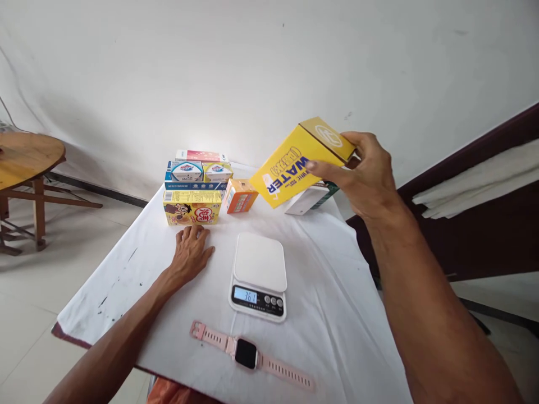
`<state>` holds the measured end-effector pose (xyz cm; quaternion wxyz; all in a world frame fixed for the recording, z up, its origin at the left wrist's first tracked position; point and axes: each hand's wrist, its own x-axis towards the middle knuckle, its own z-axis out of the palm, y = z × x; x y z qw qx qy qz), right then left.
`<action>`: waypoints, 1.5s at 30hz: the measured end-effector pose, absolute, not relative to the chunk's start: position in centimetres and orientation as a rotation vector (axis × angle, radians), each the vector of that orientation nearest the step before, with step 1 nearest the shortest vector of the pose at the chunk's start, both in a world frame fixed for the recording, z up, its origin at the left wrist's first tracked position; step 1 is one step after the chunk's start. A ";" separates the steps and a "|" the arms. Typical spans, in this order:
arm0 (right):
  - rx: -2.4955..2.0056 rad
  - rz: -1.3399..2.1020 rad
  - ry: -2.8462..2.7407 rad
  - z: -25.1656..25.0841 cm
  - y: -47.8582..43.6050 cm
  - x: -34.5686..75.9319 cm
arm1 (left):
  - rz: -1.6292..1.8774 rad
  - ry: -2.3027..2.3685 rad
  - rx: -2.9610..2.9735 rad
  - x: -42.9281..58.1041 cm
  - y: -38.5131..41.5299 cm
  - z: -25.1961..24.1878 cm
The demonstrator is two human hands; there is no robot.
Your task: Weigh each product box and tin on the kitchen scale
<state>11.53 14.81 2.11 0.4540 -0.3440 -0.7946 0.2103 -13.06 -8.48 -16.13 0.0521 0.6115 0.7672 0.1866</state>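
Observation:
My right hand grips a yellow box with "WATER" printed on it, tilted in the air over the back right of the table. My left hand lies on the white cloth with its fingers spread, just in front of a yellow snack box. Between my arms sits a white digital scale; its lit display reads 361 and its plate is bare. A pink-strapped smartwatch lies stretched out in front of the scale.
Behind the snack box stand blue-and-white boxes and a pink-and-white box. An orange box stands beside them; a white box is partly hidden under the raised one. A wooden table is at the left, a wall behind.

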 end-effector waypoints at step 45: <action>-1.045 1.168 -1.426 -17.0 2.2 18.0 | 0.613 2.413 1.898 -13.4 -8.7 -16.3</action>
